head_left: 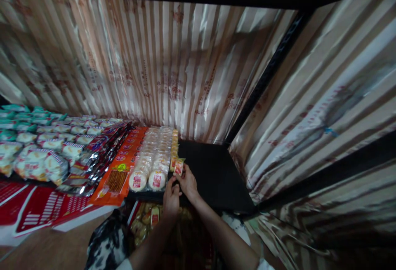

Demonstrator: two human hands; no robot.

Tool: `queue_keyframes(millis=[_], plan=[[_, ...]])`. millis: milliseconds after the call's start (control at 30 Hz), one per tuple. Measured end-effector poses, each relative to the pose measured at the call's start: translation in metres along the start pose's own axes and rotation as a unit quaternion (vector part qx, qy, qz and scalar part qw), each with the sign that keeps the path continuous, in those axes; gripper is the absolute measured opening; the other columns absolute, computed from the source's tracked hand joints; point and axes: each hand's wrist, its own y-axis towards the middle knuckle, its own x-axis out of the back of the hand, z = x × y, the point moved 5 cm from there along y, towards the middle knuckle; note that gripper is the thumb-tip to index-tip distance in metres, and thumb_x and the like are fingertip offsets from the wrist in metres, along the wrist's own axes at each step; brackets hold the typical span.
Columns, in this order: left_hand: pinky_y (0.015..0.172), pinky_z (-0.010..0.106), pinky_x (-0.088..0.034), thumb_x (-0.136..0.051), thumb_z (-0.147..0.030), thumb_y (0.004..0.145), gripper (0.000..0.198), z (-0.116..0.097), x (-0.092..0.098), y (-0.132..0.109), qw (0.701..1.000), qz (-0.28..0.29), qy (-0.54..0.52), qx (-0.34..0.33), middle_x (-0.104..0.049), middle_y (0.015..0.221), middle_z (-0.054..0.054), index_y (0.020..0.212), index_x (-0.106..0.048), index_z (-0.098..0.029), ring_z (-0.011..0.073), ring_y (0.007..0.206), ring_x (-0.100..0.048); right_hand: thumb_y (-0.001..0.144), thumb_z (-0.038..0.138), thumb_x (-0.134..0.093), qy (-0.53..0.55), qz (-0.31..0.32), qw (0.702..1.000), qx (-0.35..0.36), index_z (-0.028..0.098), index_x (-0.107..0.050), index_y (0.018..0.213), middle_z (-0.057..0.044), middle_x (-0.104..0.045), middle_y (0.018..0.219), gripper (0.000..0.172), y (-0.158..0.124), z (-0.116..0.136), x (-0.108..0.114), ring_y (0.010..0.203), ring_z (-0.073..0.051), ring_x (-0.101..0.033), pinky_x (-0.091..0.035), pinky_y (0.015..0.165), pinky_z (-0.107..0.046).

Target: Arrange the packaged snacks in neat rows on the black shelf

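Note:
My right hand grips a small snack packet with a clear wrapper and a red-and-white label, at the front end of a row of similar yellowish packets. Just left of it, my left hand has its fingers curled together, fingertips close to the packet's lower edge. Whether they also hold something is too dim to make out. Beside the row lie two columns of round white cakes in clear wrap. Below my hands, an open box holds more yellowish packets, partly hidden by my forearms.
Orange bags of stick snacks, dark shiny bags and white and green packs line the black shelf leftward. A dark post stands at the right, striped sheeting behind. Red printed cartons lie lower left.

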Motion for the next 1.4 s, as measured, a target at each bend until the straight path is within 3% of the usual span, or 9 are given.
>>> queue_keyframes(millis=[300,667,900,1100,1267,1400], plan=[[0.071,0.029,-0.056,-0.052,-0.022,0.077,0.036,0.014,0.002,0.015,1.0,0.004,-0.003,0.006,-0.056,0.125,0.014,0.112,-0.058,-0.013,0.0239,0.106,-0.059,0.077,0.026,-0.053,-0.011,-0.023,0.999,0.048,0.016,-0.06,0.101,-0.007,-0.062,0.092,0.027,0.005,-0.004,-0.012,0.073,-0.017,-0.059,-0.048,0.07,-0.029],[0.072,0.027,-0.054,-0.048,-0.021,0.077,0.035,0.009,-0.001,0.018,0.999,-0.001,0.024,-0.023,-0.061,0.119,0.01,0.11,-0.06,-0.016,0.0219,0.108,-0.057,0.076,0.023,-0.053,0.023,-0.067,0.996,0.062,0.018,-0.056,0.111,-0.006,-0.058,0.099,0.036,0.007,-0.004,-0.013,0.077,-0.017,-0.059,-0.049,0.072,-0.029],[0.097,0.034,-0.044,-0.05,-0.028,0.078,0.035,0.02,0.0,0.025,0.997,-0.006,0.056,-0.046,-0.057,0.125,0.009,0.111,-0.059,-0.017,0.0223,0.118,-0.051,0.075,0.023,-0.053,0.049,-0.071,0.995,0.056,0.018,-0.057,0.108,-0.006,-0.06,0.096,0.033,0.011,-0.007,-0.017,0.078,-0.017,-0.06,-0.049,0.075,-0.031],[0.106,0.036,-0.034,-0.045,-0.023,0.079,0.036,0.014,0.001,0.022,0.994,-0.007,0.082,-0.071,-0.057,0.126,0.009,0.111,-0.059,-0.015,0.0206,0.121,-0.048,0.077,0.026,-0.051,0.056,-0.055,0.996,0.048,0.018,-0.057,0.105,-0.006,-0.06,0.095,0.029,0.011,-0.013,-0.021,0.081,-0.018,-0.059,-0.049,0.075,-0.031],[0.1,0.032,-0.041,-0.043,-0.023,0.079,0.034,0.006,0.002,0.01,0.99,-0.008,0.115,-0.077,-0.06,0.121,0.009,0.109,-0.059,-0.016,0.0189,0.112,-0.054,0.079,0.029,-0.05,0.042,-0.063,0.997,0.035,0.017,-0.057,0.106,-0.008,-0.059,0.096,0.031,0.004,-0.013,-0.016,0.083,-0.018,-0.059,-0.048,0.078,-0.031],[0.088,0.033,-0.047,-0.042,-0.02,0.078,0.031,0.006,0.006,-0.013,0.982,-0.009,0.175,-0.07,-0.063,0.11,0.011,0.103,-0.059,-0.015,0.0198,0.097,-0.059,0.084,0.032,-0.043,0.072,-0.094,0.993,0.026,0.016,-0.056,0.109,-0.01,-0.06,0.102,0.033,-0.021,-0.015,-0.004,0.086,-0.018,-0.059,-0.049,0.076,-0.03]])
